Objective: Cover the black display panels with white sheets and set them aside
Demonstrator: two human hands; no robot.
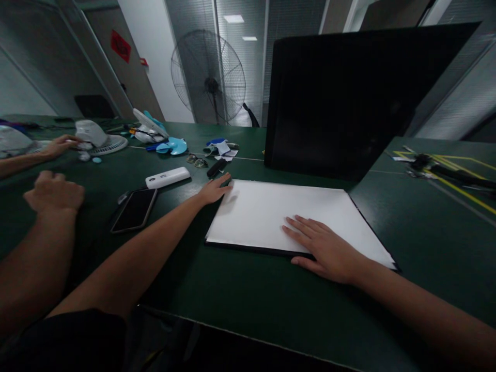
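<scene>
A white sheet (267, 212) with a dark border beneath it lies flat on the green table (240, 294). At its upper left corner rests my left hand (215, 190), fingers stretched out and touching the edge. My right hand (327, 250) lies spread over the sheet's front edge, its fingers on the white surface and its thumb near the border. Neither hand is wrapped round anything. Directly behind the sheet stands a large black panel (341, 103). Left of my left hand are a black object (216, 168), glasses (197, 160) and a long white device (168, 177).
A phone (135, 210) lies beside my left forearm. Another person's fist (56, 192) and a hand (62, 146) near white fan parts (110, 145) are at the left. Blue fan blades (172, 146) lie behind. Yellow and black items (445, 170) are at the right.
</scene>
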